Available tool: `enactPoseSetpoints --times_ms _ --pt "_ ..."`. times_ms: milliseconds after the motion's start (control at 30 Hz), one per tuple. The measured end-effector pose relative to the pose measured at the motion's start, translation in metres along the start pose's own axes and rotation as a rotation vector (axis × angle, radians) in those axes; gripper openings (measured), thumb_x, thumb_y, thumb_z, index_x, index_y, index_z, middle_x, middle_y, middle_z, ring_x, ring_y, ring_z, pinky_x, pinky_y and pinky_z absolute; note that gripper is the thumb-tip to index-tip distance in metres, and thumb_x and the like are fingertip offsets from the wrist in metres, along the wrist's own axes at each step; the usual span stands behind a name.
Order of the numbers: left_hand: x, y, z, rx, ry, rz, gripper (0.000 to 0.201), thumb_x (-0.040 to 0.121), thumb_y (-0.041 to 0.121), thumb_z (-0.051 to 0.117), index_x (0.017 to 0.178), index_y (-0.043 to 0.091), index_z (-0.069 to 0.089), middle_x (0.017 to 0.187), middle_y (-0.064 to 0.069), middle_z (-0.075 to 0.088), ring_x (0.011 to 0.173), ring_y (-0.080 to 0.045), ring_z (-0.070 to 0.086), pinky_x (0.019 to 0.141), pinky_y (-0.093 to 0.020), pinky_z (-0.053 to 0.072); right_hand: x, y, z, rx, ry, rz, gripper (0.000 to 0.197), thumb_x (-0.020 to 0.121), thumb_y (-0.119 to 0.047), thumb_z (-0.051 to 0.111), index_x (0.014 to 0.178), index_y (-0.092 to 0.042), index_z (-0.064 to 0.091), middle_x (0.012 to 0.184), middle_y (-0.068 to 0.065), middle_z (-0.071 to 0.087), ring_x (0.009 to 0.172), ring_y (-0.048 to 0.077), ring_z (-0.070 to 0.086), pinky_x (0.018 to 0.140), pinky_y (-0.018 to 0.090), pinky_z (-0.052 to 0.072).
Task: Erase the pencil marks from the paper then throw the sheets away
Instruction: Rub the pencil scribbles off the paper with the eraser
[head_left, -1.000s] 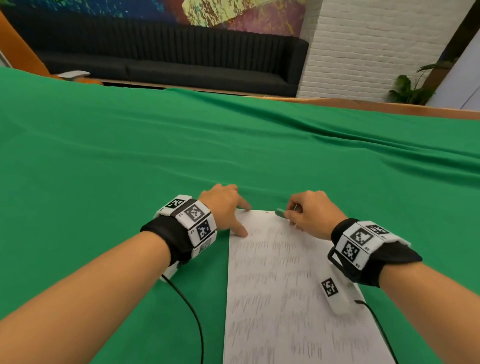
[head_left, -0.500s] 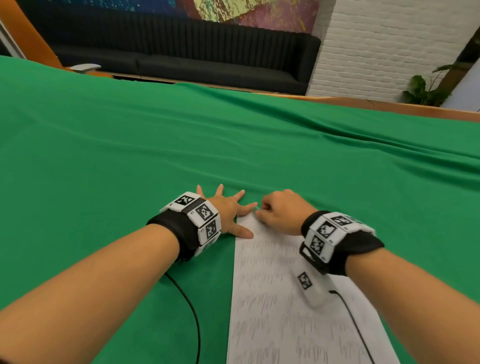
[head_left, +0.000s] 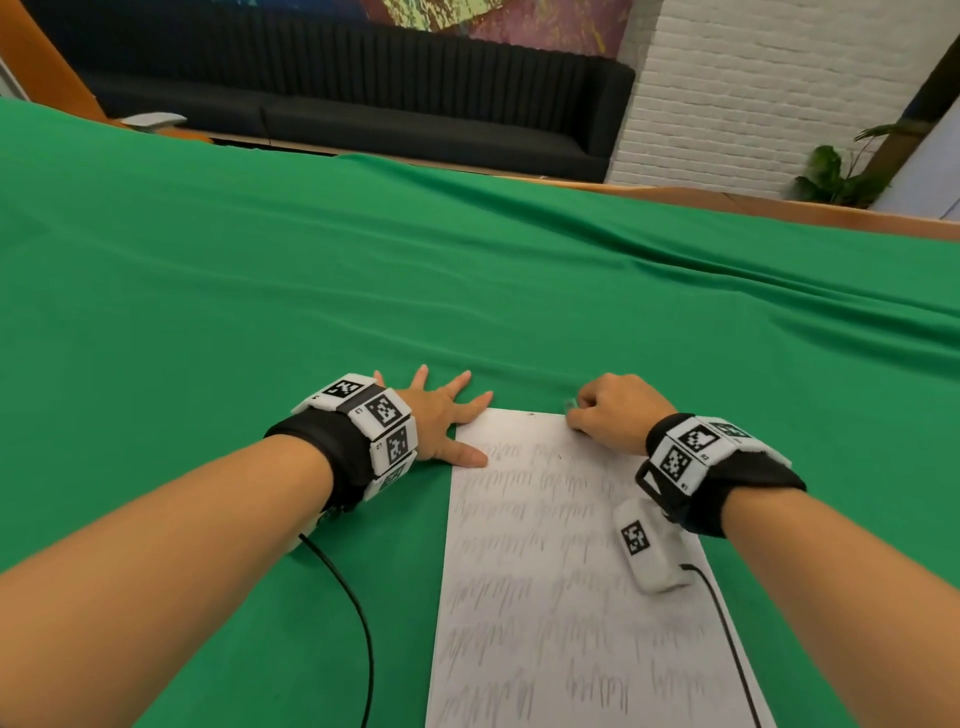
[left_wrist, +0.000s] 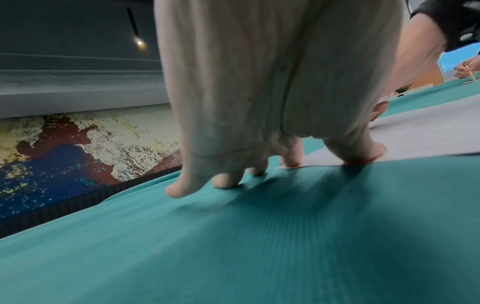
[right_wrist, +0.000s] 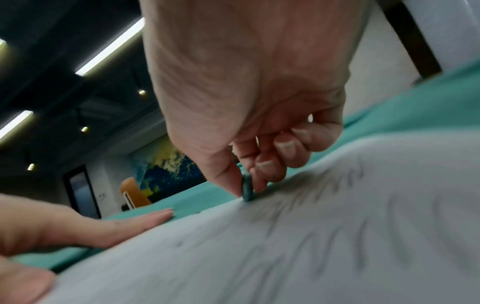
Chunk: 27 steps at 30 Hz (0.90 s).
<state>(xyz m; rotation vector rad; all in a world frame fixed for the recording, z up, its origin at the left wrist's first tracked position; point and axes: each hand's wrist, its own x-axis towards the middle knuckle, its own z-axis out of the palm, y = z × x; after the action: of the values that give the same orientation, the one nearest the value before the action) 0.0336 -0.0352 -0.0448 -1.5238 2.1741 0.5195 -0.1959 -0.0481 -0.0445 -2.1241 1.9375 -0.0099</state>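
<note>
Up top, right hand (head_left: 613, 413) pinching eraser (right_wrist: 246, 188) at paper's (head_left: 561, 597) far edge, left hand (head_left: 441, 415) splayed flat on its corner.

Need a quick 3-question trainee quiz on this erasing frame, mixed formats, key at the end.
1. True or false: the left hand lies flat with spread fingers at the top left corner of the paper.
2. What does the right hand pinch? A) a pencil B) a small eraser C) a crumpled sheet
3. Fill in: the paper lies on a ____ cloth.

Key
1. True; the thumb and forefinger touch the sheet's edge.
2. B; thumb and forefinger press it to the sheet's top edge.
3. Green. Pencil marks still cover most of the sheet.
</note>
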Motion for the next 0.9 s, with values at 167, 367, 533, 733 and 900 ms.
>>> enactPoseSetpoints --times_ms 167,367,533,733,900 --pt "0.000 0.001 -0.001 0.006 -0.007 0.000 0.086 0.087 0.074 0.040 0.152 0.047 -0.009 0.160 0.014 -0.024 0.148 -0.039 -0.015 0.106 -0.078 0.001 -0.002 -0.019 -0.005 -0.011 0.014 -0.079 0.039 0.091 -0.028 0.051 0.056 -0.015 0.041 0.061 0.001 0.043 0.069 0.026 0.048 0.049 0.026 0.027" --pt "-0.005 0.003 -0.002 -0.037 -0.023 -0.005 0.084 0.090 0.069 0.042 0.153 0.045 -0.009 0.160 0.013 -0.025 0.148 -0.038 -0.018 0.109 -0.072 0.005 0.002 -0.022 0.004 0.078 -0.138 -0.097 0.032 0.088 -0.028 0.057 0.060 -0.014 0.057 0.069 0.004 0.059 0.072 0.024 0.055 0.056 0.026 0.039" --pt "-0.010 0.008 -0.006 -0.015 -0.036 -0.009 0.083 0.092 0.066 0.041 0.154 0.042 -0.009 0.161 0.011 -0.023 0.147 -0.041 -0.017 0.112 -0.067 0.005 -0.002 0.001 -0.014 0.081 -0.183 0.005 0.021 0.085 -0.026 0.064 0.068 -0.015 0.068 0.071 0.001 0.064 0.068 0.017 0.058 0.062 0.024 0.046" --pt "-0.011 0.010 -0.006 -0.005 -0.038 -0.018 0.083 0.092 0.066 0.041 0.154 0.041 -0.010 0.161 0.010 -0.023 0.147 -0.041 -0.016 0.112 -0.066 0.007 0.005 -0.024 -0.001 -0.033 -0.146 -0.084 0.029 0.084 -0.028 0.060 0.060 -0.012 0.056 0.066 0.005 0.055 0.067 0.025 0.052 0.052 0.025 0.036" --pt "-0.013 0.010 -0.006 -0.006 -0.048 -0.020 0.082 0.093 0.066 0.039 0.154 0.041 -0.010 0.161 0.011 -0.023 0.148 -0.040 -0.016 0.113 -0.066 0.007 0.003 0.012 -0.009 -0.038 -0.112 0.034 0.025 0.085 -0.027 0.058 0.064 -0.013 0.059 0.072 0.003 0.060 0.078 0.027 0.060 0.060 0.025 0.041"
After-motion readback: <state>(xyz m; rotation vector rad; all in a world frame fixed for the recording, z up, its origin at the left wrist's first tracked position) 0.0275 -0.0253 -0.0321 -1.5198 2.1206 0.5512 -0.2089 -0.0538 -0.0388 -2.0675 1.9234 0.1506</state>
